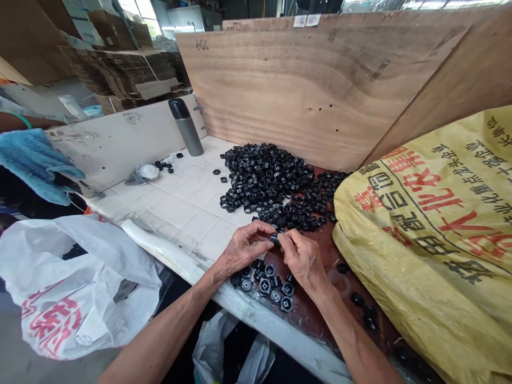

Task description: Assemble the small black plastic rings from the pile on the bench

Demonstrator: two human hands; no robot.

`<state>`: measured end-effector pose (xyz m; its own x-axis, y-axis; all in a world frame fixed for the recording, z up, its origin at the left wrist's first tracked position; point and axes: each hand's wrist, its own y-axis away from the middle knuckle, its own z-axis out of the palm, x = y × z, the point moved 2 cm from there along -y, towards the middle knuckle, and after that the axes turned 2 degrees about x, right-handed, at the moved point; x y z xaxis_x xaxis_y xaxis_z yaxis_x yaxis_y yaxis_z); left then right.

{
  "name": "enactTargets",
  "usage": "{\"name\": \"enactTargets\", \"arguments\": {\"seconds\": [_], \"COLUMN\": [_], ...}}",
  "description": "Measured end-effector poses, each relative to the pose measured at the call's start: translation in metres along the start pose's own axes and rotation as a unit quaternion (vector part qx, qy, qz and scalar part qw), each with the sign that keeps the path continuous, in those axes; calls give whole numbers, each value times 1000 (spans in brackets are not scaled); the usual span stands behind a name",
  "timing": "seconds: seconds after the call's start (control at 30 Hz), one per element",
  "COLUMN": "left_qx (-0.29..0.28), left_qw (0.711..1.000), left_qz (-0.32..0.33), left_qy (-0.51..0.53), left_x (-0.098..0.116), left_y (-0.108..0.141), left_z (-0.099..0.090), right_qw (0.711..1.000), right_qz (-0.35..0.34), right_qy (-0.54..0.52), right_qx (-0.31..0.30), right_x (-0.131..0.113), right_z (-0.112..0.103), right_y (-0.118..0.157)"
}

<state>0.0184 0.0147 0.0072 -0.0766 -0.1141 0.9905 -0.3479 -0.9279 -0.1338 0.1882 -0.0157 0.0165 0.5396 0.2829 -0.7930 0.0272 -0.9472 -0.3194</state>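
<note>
Between the fingertips of my left hand (248,246) is a small black round part (274,238), held by thumb and index finger. The fingers of my right hand (300,255) are pinched against the right side of that same part. Just behind both hands rises a big heap of black plastic rings (268,178). Nearer to me, below the hands, lie several black knobs (264,286) with cross-shaped centres, some facing up, close to the table's front edge.
A yellow woven sack (424,224) fills the right side. A grey thermos (188,128) stands at the back left, near a clear bag (143,173). Wooden boards (320,90) wall the back. A white plastic bag (80,282) hangs at the front left.
</note>
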Motion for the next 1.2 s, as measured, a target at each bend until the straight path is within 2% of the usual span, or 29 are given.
{"name": "enactTargets", "arguments": {"seconds": [0.17,0.3,0.4,0.5,0.57,0.67,0.7,0.77,0.87,1.0,1.07,1.2], "left_qx": [-5,-12,-40,-90,-128,-164,-161,-127,-90,-140,-156,-209], "left_qw": [1000,992,971,955,949,934,933,940,947,921,901,877], "left_qz": [10,84,161,192,163,76,50,28,53,132,169,202], "left_qy": [-12,-89,-174,-206,-238,-307,-318,-315,-304,-338,-368,-382], "left_x": [1,-1,-2,3,10,19,21,22,15,1,-3,2], "left_y": [0,1,4,7,7,9,10,17,36,62,66,64], "left_z": [0,-2,-3,-3,-4,-10,-13,-22,-32,-28,-21,-7], "right_qw": [999,990,970,963,972,984,985,981,964,945,944,955], "right_qz": [3,109,189,213,193,135,116,84,32,-20,-26,-47], "right_qy": [-30,-76,-122,-110,-54,52,74,86,80,106,138,209], "right_qx": [-18,-46,-87,-119,-124,-101,-103,-151,-250,-310,-300,-207], "right_x": [-5,-1,3,9,15,22,23,21,11,-6,-12,-14], "right_z": [-1,0,1,-1,-6,-19,-23,-31,-39,-36,-29,-13], "right_y": [0,1,1,0,-2,-2,-1,2,9,19,28,56]}}
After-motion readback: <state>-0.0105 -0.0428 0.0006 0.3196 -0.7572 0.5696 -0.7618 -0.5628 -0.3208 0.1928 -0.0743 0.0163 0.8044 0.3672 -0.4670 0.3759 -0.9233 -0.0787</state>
